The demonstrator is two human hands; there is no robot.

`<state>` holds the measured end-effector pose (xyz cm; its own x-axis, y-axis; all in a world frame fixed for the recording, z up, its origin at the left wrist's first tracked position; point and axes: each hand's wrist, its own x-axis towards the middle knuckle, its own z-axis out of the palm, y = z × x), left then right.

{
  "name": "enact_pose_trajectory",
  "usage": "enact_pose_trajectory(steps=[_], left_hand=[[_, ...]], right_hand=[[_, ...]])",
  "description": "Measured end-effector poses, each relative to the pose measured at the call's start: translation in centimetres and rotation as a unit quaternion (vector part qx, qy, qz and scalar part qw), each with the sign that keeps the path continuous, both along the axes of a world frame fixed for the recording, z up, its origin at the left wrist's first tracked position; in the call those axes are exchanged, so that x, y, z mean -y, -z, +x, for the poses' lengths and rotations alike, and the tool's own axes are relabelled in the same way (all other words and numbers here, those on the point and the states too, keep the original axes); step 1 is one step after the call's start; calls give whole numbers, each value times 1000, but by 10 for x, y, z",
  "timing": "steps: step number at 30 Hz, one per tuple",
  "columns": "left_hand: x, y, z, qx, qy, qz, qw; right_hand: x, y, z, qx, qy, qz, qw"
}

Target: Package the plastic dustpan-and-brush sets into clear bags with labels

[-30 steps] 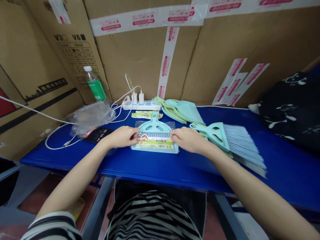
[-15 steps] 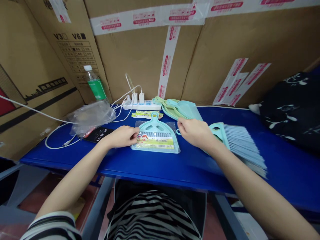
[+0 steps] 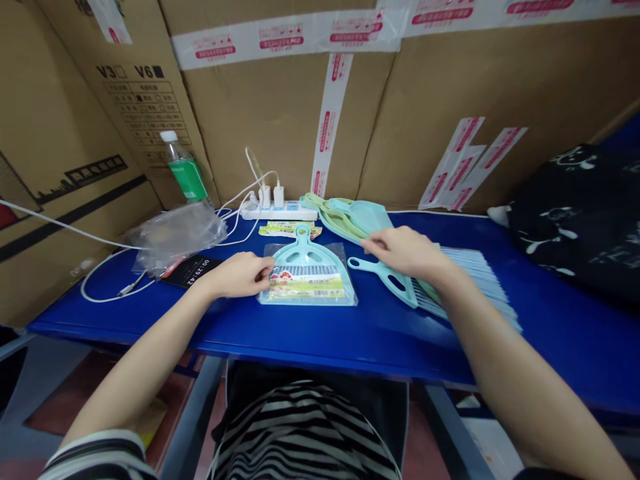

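Observation:
In front of me lies a light-blue dustpan (image 3: 310, 252) with a small brush set in it, inside a clear plastic bag with a printed label (image 3: 315, 287). My left hand (image 3: 245, 273) is closed at the bag's left edge, thumb and fingertips pinching it. To the right, my right hand (image 3: 403, 252) is curled round the handle end of a blue brush (image 3: 480, 280); the hand hides this handle. Beneath it on the table lies another blue brush (image 3: 397, 283), its looped handle pointing left, with a green piece partly visible there.
Behind the right hand are stacked blue and green dustpans (image 3: 363, 217). Paper labels (image 3: 283, 230) lie before a white power strip (image 3: 295, 212). At left are crumpled plastic bags (image 3: 180, 230), a phone (image 3: 193, 272) and a bottle (image 3: 187, 173). A dark patterned bag (image 3: 575, 220) stands right.
My right hand has shifted slightly right and up, and the brush by it lies closer over the lower one, whose handle shows more. My left hand stays at the bag's edge.

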<state>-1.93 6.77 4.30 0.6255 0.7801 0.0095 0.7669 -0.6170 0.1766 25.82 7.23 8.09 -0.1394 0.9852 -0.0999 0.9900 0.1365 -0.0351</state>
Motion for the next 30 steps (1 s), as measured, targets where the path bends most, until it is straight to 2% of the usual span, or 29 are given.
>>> enact_pose_trajectory(steps=[3, 6, 8, 11, 13, 16, 19, 27, 30], left_hand=[[0, 0, -1, 14, 11, -11, 1000], [0, 0, -1, 29, 28, -26, 999], [1, -1, -2, 34, 37, -34, 998], [3, -4, -1, 36, 48, -57, 997], [5, -6, 0, 35, 55, -85, 994], [7, -9, 1, 30, 66, -111, 991], [8, -10, 2, 34, 76, -111, 990], [10, -8, 8, 46, 104, -108, 988], [11, -6, 11, 54, 108, -111, 986]], right_hand=[[6, 10, -9, -55, -88, -86, 991], [9, 20, -17, -42, -138, -74, 987], [8, 24, -18, -77, -137, -80, 984], [3, 24, -17, -203, -90, -133, 966], [0, 24, -16, -317, -52, -160, 934], [-3, 26, -18, -474, -29, -201, 857], [-5, 34, -22, -566, -11, -225, 793], [-10, 57, -39, -720, 59, -144, 676], [-7, 62, -46, -740, 66, -148, 652]])
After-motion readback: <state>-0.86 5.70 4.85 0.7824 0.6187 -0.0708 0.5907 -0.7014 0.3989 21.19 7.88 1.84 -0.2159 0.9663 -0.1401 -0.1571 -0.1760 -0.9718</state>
